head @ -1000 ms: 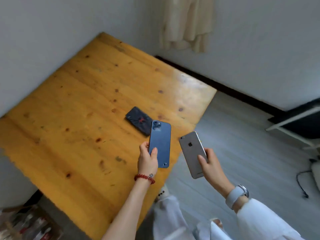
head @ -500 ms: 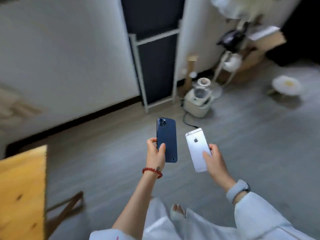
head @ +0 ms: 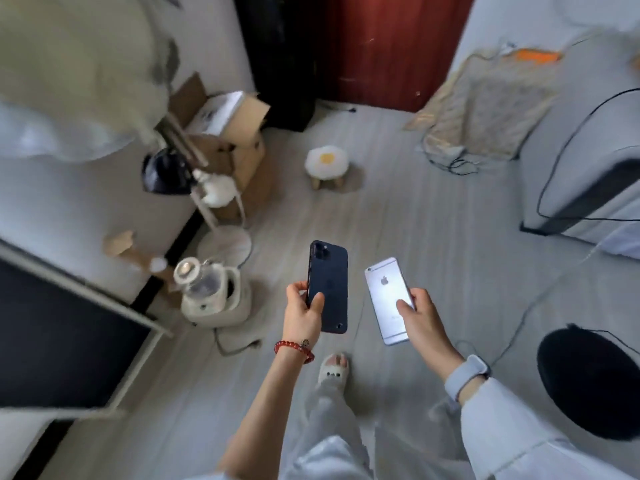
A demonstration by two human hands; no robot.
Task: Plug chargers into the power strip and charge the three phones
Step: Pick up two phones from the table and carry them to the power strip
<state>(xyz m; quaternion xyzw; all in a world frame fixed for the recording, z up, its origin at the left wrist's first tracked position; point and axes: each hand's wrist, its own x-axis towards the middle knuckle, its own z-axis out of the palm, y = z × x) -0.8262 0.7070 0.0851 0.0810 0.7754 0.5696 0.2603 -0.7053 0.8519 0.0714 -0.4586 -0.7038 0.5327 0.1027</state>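
My left hand (head: 302, 311) grips a dark blue phone (head: 329, 284) by its lower left edge, back side up, camera end pointing away from me. My right hand (head: 420, 315) holds a silver phone (head: 386, 292) with a logo on its back, thumb across its lower half. Both phones are carried at waist height above the grey floor, side by side and a little apart. The third phone, the chargers and the power strip are not in view.
A white kettle on a base (head: 216, 292) stands on the floor at left, next to a white-framed black panel (head: 69, 327). A small egg-shaped stool (head: 327, 164) stands ahead. Cardboard boxes (head: 228, 133), loose black cables (head: 453, 164) and a black round object (head: 592, 379) lie around.
The view has swung away from the wooden table and its black phone to the room's floor. Both hands keep the same phones in the same grip.
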